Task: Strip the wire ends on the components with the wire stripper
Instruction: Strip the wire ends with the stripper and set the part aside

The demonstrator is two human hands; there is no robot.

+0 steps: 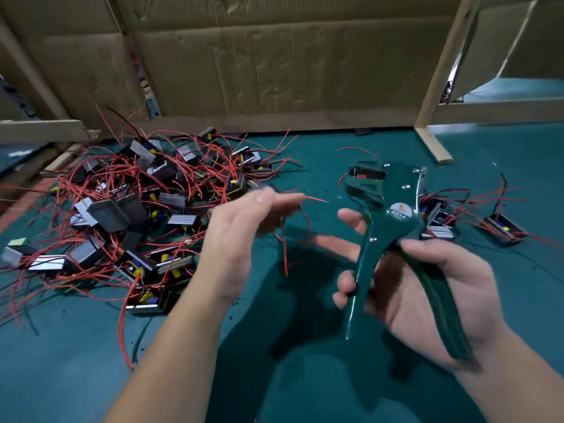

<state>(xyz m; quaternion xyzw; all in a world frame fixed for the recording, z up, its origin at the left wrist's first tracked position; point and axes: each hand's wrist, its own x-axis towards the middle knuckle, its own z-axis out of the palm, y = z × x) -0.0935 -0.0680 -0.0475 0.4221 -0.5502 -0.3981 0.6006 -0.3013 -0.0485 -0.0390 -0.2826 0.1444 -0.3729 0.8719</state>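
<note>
One view only, from the head. Two hands raised over the middle of the green worktop [305, 380]. In the right hand [427, 288], the wire stripper [393, 209]: green, upright, head toward the far edge, jaws apart, fingers curled round one handle, thumb over the other. In the left hand [241, 239], a dark component [271, 224], blurred, apparently gripped under closed fingers, with one red wire [316, 199] poking from the fingertips toward the stripper's head, just short of it, not yet between the jaws. More leads dangling below.

Likely handling: a light, rigid little block with thin, limp leads, springy enough to stray. Best held by the block, or pinched close to the wire's end, to keep the tip from bending away. A stiff tool, probably smooth on the handles; worth a full grip.

Heaped toward the left edge, a pile [137, 209] of like components, red leads tangled together; likely to snag and drag neighbours when lifted. Near the right edge, behind the tool, a smaller group [439, 230], well apart from the heap. Along the far edge, a cardboard wall [274, 56] and a wooden slat [433, 145]. Nothing between wire tip and jaws.
</note>
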